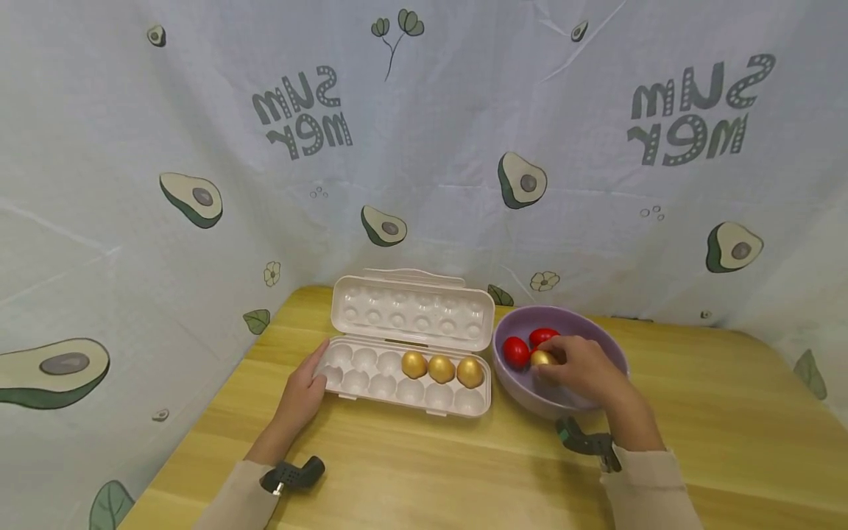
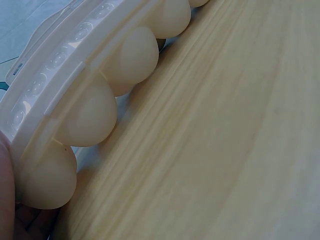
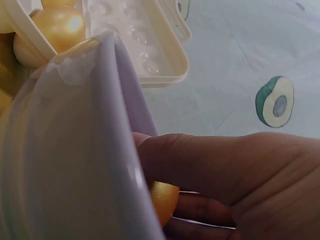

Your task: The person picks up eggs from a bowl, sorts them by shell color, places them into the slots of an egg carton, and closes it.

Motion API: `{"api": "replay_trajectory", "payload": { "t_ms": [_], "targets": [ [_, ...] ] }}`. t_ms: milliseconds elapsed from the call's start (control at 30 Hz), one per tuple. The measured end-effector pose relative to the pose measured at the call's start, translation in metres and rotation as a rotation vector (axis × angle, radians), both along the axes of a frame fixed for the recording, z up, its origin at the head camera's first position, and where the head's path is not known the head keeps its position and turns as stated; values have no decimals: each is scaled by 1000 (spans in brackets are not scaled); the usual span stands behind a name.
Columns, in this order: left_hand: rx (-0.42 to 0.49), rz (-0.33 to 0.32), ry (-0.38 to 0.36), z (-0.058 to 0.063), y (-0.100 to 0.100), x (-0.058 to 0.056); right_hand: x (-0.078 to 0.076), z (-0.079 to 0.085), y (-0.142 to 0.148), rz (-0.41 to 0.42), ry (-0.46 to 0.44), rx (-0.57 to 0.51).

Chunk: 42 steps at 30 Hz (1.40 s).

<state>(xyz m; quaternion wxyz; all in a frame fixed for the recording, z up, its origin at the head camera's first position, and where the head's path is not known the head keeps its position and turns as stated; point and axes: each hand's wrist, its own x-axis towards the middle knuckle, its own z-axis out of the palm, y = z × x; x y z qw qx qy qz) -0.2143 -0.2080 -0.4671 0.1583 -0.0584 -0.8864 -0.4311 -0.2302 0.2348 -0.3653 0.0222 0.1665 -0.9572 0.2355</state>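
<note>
A cream plastic egg carton lies open on the table, its lid tipped back. My left hand grips its left end, thumb above and fingers beneath; the left wrist view shows the carton's rounded cups from the side. Three gold eggs, the rightmost one included, sit at the right of the back row. Inside the purple bowl, my right hand pinches a gold egg, partly hidden by the rim and fingers. Two red eggs, one at the left, lie beside it.
The carton and bowl stand side by side on a wooden table. Close behind them hangs a pale curtain printed with avocados. Dark wrist cameras sit on both wrists, the right one close to the bowl's front rim.
</note>
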Motion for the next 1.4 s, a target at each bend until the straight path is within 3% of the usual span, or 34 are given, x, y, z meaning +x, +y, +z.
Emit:
{"api": "replay_trajectory", "payload": {
  "t_ms": [367, 1167, 1400],
  "targets": [
    [4, -2, 6, 2, 0, 1, -4, -3, -3, 20, 97, -47],
    [9, 3, 13, 2, 1, 0, -2, 1, -18, 2, 165, -173],
    [20, 6, -6, 1, 2, 1, 2, 4, -27, 22, 141, -232]
  ]
}}
